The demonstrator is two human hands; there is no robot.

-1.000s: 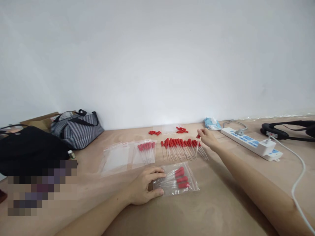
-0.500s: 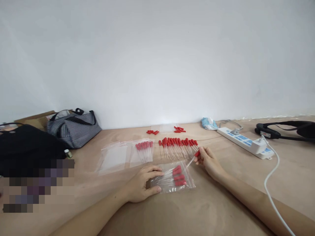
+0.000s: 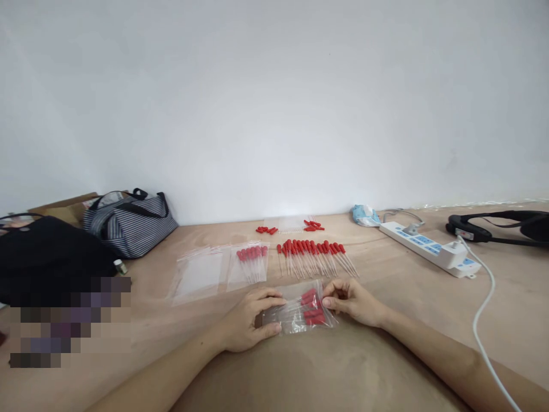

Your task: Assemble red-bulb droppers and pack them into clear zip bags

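The right hand [image 3: 355, 303] has reached the clear bag [image 3: 295, 327] — fingers curled at its right end, grip unclear; the left hand [image 3: 246, 321] touches its left end, fingers spread — both now meet there.

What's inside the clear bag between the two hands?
The clear bag holds several red-bulbed droppers, bulbs toward the right hand. The left hand's fingers cover its left edge; overlap hides the exact count.
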